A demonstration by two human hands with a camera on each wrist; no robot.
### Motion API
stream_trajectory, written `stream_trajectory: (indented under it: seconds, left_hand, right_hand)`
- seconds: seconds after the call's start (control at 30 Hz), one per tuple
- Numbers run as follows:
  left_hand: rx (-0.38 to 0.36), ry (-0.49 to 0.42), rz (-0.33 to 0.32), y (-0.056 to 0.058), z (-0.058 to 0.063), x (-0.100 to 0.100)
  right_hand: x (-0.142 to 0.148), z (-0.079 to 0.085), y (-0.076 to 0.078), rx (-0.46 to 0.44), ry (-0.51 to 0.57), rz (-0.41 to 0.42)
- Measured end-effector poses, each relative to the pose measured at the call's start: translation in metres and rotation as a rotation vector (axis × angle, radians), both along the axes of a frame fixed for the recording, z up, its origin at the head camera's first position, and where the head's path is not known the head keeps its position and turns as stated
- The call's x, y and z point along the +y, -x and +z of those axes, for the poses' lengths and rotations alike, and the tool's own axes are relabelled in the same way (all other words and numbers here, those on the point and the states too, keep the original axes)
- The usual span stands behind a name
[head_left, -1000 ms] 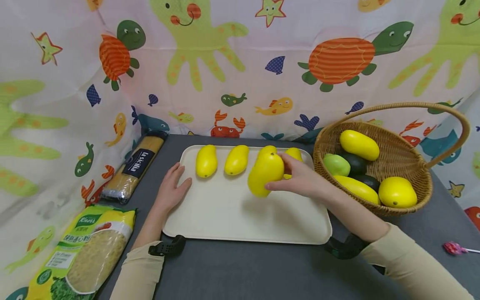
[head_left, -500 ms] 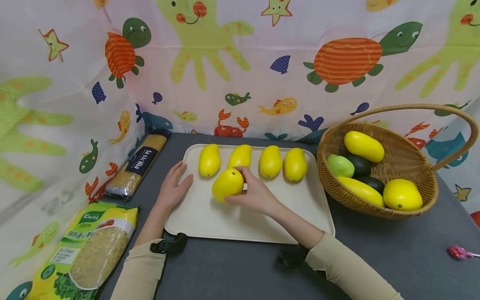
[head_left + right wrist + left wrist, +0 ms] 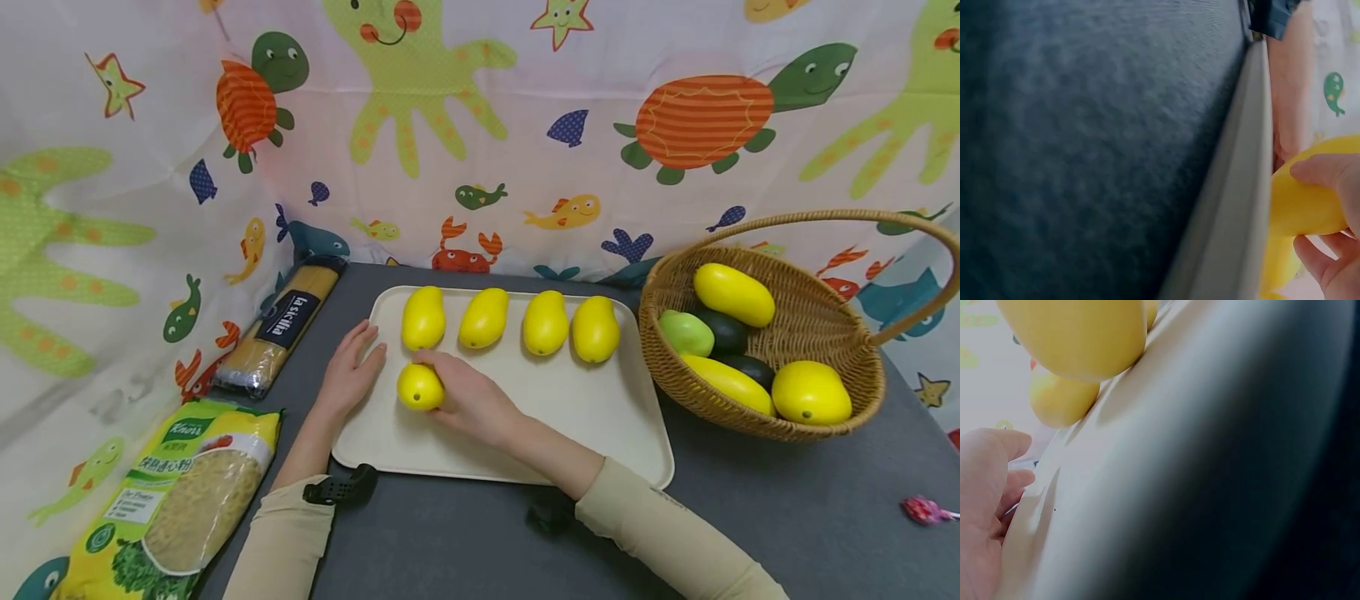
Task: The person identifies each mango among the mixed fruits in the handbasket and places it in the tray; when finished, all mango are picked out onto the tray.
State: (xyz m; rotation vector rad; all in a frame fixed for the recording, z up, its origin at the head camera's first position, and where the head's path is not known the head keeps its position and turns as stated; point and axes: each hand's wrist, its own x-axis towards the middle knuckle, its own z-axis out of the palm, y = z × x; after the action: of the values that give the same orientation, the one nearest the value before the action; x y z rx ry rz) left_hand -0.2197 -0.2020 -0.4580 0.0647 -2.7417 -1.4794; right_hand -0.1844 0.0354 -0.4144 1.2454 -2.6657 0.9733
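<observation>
My right hand (image 3: 480, 404) grips a yellow mango (image 3: 418, 388) over the left part of a cream tray (image 3: 540, 417). In the right wrist view, thumb and fingers wrap this mango (image 3: 1304, 206); whether it touches the tray is unclear. My left hand (image 3: 351, 375) rests at the tray's left edge with its fingers extended and nothing in them. Along the tray's far side, several more yellow mangoes (image 3: 483, 318) lie in a row. The left wrist view has part of the left hand (image 3: 985, 506) beside the tray surface.
A wicker basket (image 3: 675, 392) at right holds yellow fruit, a green fruit (image 3: 688, 333) and dark ones. On the left lie a spaghetti pack (image 3: 281, 321) and a Knorr pasta bag (image 3: 180, 492). A lollipop (image 3: 924, 510) lies far right. Patterned cloth (image 3: 420, 150) stands behind.
My right hand has carried the mango leftward and lower, from above the tray's right half to its left part near the left hand. The left hand stays at the tray edge.
</observation>
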Motion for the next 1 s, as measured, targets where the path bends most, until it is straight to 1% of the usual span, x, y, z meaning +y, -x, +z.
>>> stream_trajectory:
  seconds: [0.13,0.3,0.5,0.7,0.87,1.0]
  left_hand:
    - [0.011,0.022,-0.005,0.001,-0.001,-0.001]
    - [0.03,0.037,-0.018,0.001,-0.003,-0.002]
    - [0.033,0.034,-0.021,0.001,-0.003,-0.003]
    - [0.038,0.035,-0.024,0.0,-0.002,-0.002]
    - [0.033,0.039,-0.023,0.0,-0.002,-0.003]
    - [0.025,0.044,-0.017,0.0,-0.002,-0.002]
  right_hand:
    - [0.001,-0.004,-0.006,0.008,-0.045,0.071]
    - [0.004,-0.004,-0.015,-0.011,-0.042,0.124]
    - [0.007,-0.004,-0.021,-0.044,-0.028,0.154]
    - [0.008,-0.007,-0.022,-0.032,-0.009,0.19]
    - [0.006,-0.01,-0.02,-0.018,-0.019,0.189]
    - [0.003,-0.011,-0.017,-0.029,-0.015,0.177]
